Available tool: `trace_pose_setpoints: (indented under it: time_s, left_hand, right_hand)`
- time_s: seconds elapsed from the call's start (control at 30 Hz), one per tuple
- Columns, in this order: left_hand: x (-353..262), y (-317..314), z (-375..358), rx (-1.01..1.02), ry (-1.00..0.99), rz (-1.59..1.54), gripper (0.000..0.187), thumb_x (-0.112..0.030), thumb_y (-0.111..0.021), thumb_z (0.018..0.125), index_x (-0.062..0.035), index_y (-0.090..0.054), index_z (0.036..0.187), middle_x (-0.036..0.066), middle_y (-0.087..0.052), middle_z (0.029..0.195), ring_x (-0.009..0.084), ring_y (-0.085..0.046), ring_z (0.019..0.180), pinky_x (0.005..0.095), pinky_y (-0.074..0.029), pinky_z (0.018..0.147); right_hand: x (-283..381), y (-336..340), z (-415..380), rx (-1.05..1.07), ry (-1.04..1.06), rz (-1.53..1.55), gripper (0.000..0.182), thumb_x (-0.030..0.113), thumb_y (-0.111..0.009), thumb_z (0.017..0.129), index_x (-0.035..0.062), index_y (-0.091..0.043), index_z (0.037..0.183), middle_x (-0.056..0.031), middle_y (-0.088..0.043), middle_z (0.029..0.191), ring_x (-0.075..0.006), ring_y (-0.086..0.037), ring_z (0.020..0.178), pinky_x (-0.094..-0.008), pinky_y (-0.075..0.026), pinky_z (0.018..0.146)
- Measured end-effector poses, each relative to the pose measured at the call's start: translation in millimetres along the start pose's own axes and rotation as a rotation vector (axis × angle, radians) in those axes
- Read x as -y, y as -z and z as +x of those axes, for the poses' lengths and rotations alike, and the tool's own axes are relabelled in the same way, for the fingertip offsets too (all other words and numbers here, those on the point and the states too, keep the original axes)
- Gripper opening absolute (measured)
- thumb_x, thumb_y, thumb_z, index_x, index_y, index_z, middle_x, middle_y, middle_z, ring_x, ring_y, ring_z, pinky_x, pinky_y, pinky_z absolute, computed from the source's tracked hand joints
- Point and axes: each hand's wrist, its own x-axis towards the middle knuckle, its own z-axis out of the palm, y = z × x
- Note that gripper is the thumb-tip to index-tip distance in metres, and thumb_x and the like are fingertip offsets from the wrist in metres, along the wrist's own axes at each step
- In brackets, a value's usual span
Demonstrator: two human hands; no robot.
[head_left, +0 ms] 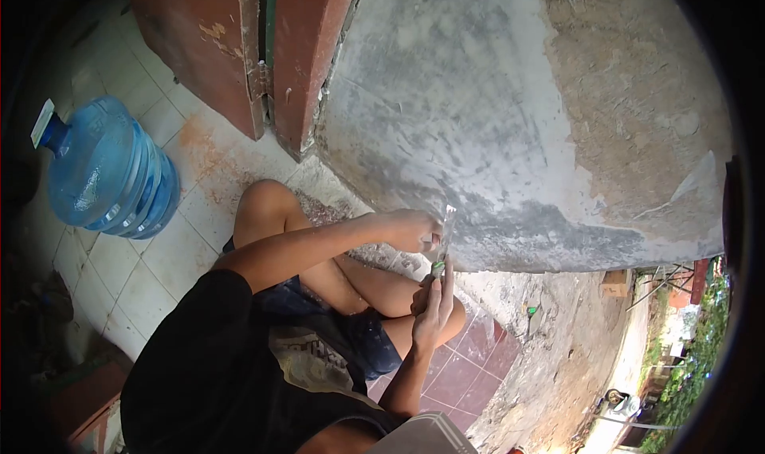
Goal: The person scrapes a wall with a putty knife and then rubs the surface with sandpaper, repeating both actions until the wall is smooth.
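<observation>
In the head view my right hand (431, 315) is closed around the handle of a putty knife (448, 229), whose handle has a green part near the blade. The pale blade points away from me, in front of the wall. My left hand (410, 231) has its fingers curled close beside the blade; whatever they pinch is too small to make out. Just past both hands stands the wall (446, 119), smooth grey over much of its face and rough brown to the right. My crossed bare legs (358, 283) lie beneath my hands.
A blue water jug (115, 171) stands on white floor tiles (139, 275) at left. Red-brown door panels (207, 40) adjoin the wall. A small green object (531, 311) lies on the rough ground (550, 358); red tiles (478, 358) lie beside my knee.
</observation>
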Motion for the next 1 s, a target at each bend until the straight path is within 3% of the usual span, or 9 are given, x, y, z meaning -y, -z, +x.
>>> trace_pose_setpoints:
  time_s: [0.2,0.27,0.33,0.37,0.5,0.7,0.8,0.83,1.0]
  left_hand:
    - [-5.9,3.0,-3.3,0.154,-0.051,-0.417,0.044,-0.008,-0.059,0.08,-0.0026,-0.061,0.124,0.016,-0.068,0.112,0.0284,-0.064,0.104,0.0386,-0.051,0.089]
    - [-13.8,-0.2,-3.1,0.102,-0.173,-1.079,0.052,-0.014,-0.056,0.091,-0.0033,-0.048,0.14,0.013,-0.062,0.129,0.0218,-0.059,0.116,0.0356,-0.051,0.092]
    - [-25.8,6.3,3.0,0.077,-0.036,-1.177,0.05,-0.03,-0.048,0.103,-0.0068,-0.041,0.147,0.01,-0.056,0.137,0.0189,-0.051,0.127,0.0349,-0.048,0.098]
    - [-29.7,0.2,7.9,0.003,0.004,-1.226,0.056,-0.047,-0.037,0.105,-0.0065,-0.045,0.143,0.012,-0.056,0.137,0.0201,-0.05,0.13,0.0357,-0.047,0.1]
    - [-51.3,-5.5,25.8,-0.23,0.057,-1.585,0.052,-0.048,-0.04,0.105,-0.0039,-0.057,0.125,0.014,-0.063,0.124,0.024,-0.06,0.12,0.0368,-0.051,0.095]
    - [-59.5,10.9,33.5,-0.445,0.054,-1.683,0.041,-0.043,-0.047,0.104,-0.0044,-0.056,0.097,0.006,-0.061,0.078,0.0176,-0.061,0.067,0.0309,-0.053,0.065]
    - [-59.8,34.2,26.7,-0.475,0.044,-1.689,0.04,-0.043,-0.047,0.104,-0.0042,-0.056,0.096,0.007,-0.061,0.078,0.0182,-0.061,0.068,0.0309,-0.053,0.065]
    - [-61.3,45.1,23.9,-0.486,0.037,-1.716,0.04,-0.043,-0.048,0.103,-0.0041,-0.055,0.095,0.007,-0.06,0.077,0.0185,-0.061,0.068,0.0312,-0.053,0.065]
    - [-51.1,83.8,10.7,-0.562,0.044,-1.627,0.038,-0.042,-0.05,0.103,-0.0043,-0.055,0.095,0.008,-0.06,0.081,0.0186,-0.062,0.069,0.033,-0.054,0.067]
  right_hand:
    - [25.8,-4.4,22.8,-0.141,0.261,-0.492,0.053,0.001,-0.058,0.095,-0.0003,-0.042,0.146,-0.0069,-0.059,0.089,-0.0078,-0.051,0.058,-0.022,-0.041,0.051]
    - [31.0,1.5,40.2,-0.119,0.66,-0.853,0.051,-0.002,-0.063,0.091,-0.001,-0.05,0.141,-0.0118,-0.063,0.097,-0.017,-0.061,0.077,-0.0304,-0.05,0.069]
    - [45.5,-3.2,42.9,-0.12,0.56,-0.801,0.048,-0.002,-0.063,0.089,-0.0026,-0.054,0.136,-0.0185,-0.063,0.099,-0.0276,-0.063,0.085,-0.0357,-0.05,0.078]
    - [50.1,-4.7,46.5,-0.127,0.56,-0.813,0.048,-0.002,-0.063,0.089,-0.003,-0.054,0.136,-0.0188,-0.063,0.098,-0.0286,-0.063,0.085,-0.0361,-0.05,0.078]
    - [68.9,-20.9,54.0,-0.171,0.554,-0.877,0.045,-0.003,-0.063,0.087,-0.0012,-0.057,0.132,-0.0216,-0.064,0.098,-0.0355,-0.066,0.082,-0.04,-0.052,0.07]
    - [78.3,-48.1,57.7,-0.189,0.568,-0.927,0.047,-0.006,-0.06,0.087,-0.0065,-0.053,0.134,-0.0275,-0.064,0.103,-0.0414,-0.066,0.094,-0.0438,-0.052,0.079]
    - [82.2,-58.4,67.9,-0.151,0.595,-0.91,0.047,-0.007,-0.06,0.087,-0.0075,-0.054,0.133,-0.0268,-0.064,0.103,-0.0411,-0.066,0.091,-0.0434,-0.052,0.079]
    - [79.8,-62.2,79.4,-0.166,0.797,-0.952,0.046,-0.008,-0.06,0.086,-0.0078,-0.055,0.132,-0.0239,-0.064,0.096,-0.0375,-0.065,0.082,-0.0417,-0.052,0.075]
    - [80.1,-85.0,93.0,-0.118,0.721,-0.812,0.046,-0.006,-0.063,0.086,-0.0075,-0.056,0.131,-0.0233,-0.064,0.099,-0.0365,-0.066,0.086,-0.0403,-0.052,0.076]
